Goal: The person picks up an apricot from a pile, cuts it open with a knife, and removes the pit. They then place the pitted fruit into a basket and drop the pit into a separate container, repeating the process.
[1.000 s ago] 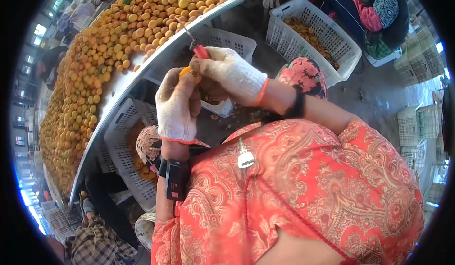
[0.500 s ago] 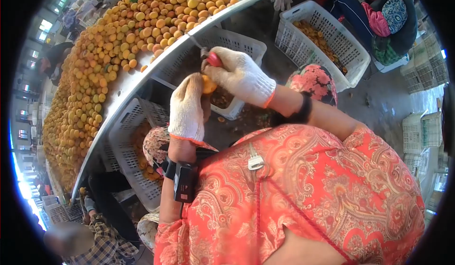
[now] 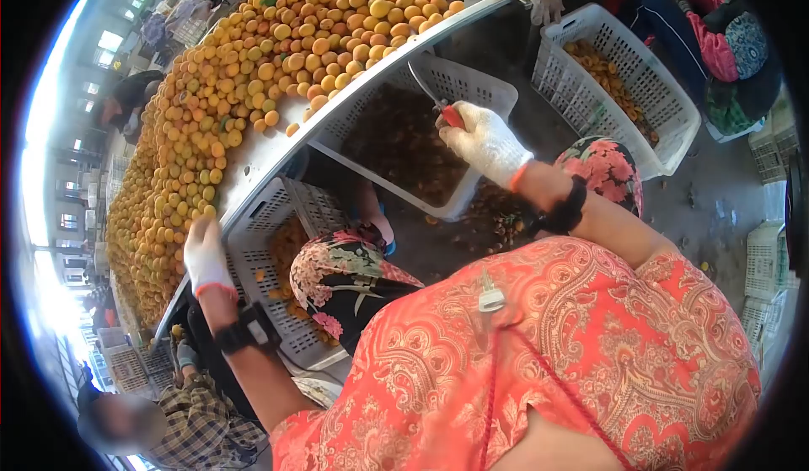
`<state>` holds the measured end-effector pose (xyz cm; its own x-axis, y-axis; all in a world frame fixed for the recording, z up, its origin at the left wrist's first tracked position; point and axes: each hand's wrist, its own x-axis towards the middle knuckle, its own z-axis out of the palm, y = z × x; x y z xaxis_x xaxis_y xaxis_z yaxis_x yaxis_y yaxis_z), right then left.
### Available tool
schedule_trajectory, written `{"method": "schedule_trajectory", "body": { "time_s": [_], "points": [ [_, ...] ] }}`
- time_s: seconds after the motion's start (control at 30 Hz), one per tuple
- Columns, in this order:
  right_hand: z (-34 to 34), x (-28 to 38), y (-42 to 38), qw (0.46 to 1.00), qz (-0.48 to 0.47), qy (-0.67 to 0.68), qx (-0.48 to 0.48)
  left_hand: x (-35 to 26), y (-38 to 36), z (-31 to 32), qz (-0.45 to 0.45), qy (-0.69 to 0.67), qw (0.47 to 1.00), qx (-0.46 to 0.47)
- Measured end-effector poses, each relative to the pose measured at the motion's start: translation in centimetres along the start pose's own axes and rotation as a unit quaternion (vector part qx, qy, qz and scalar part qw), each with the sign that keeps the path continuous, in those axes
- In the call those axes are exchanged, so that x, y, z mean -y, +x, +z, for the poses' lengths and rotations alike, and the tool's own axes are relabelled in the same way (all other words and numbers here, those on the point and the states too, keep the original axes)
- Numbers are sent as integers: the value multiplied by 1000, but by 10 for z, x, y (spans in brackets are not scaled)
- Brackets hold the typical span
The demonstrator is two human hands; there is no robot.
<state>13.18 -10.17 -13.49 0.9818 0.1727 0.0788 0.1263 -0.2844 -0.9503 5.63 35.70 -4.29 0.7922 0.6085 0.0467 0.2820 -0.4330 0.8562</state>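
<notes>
- Right hand (image 3: 487,144), in a white knitted glove with an orange cuff: I find it clamped on the red handle of a curved, thin-bladed metal knife (image 3: 452,116), blade angled up toward the table rim.
- Left hand (image 3: 206,256), gloved alike: fingertips at the near edge of a heap of round orange-yellow fruits (image 3: 278,66). I cannot tell whether the fingers are closed on a fruit.
- The hands are well apart. The heap lies on a pale metal table (image 3: 253,155).
- Below the right hand, partly under the table: a white perforated plastic crate (image 3: 489,92) with dark, blurred contents (image 3: 404,142).
- Near the left hand: a second white crate (image 3: 253,210) holding orange pieces.
- Farther right, I record a third white crate (image 3: 581,106) with orange-brown pieces (image 3: 607,79), beside a seated person in a pink sleeve (image 3: 712,45).
</notes>
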Motion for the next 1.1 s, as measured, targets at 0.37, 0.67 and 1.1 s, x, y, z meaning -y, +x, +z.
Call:
{"method": "schedule_trajectory", "body": {
  "time_s": [0.37, 0.67, 1.1],
  "points": [
    [-4, -10, 9, 997, 20, -22, 68, -21, 131, 206, 101, 441, 854, 258],
    [-13, 33, 3, 994, -12, 63, 91, -101, 19, 178, 26, -322, 895, 307],
    [-13, 92, -36, 983, -91, 24, 158, -137, -135, 178, 3, -450, 822, 350]
  ]
}}
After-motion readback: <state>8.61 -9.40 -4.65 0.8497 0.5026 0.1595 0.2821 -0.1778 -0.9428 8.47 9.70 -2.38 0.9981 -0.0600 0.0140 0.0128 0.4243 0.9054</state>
